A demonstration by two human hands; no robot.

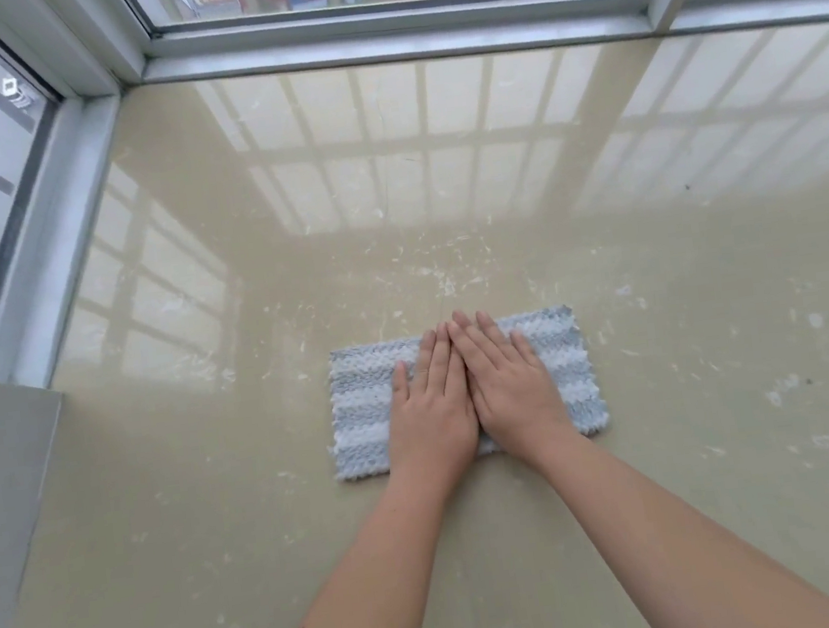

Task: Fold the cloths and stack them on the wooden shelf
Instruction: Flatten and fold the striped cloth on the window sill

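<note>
Blue-and-white striped fluffy cloth folded into a rectangle, long axis left to right on glossy beige floor, left hand and right hand side by side, touching, fingers straight, pressing it flat

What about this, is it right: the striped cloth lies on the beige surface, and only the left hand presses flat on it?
Not quite. In the head view the left hand and the right hand both press flat on the cloth, side by side. The rest holds: the striped cloth lies on the beige surface.
</note>
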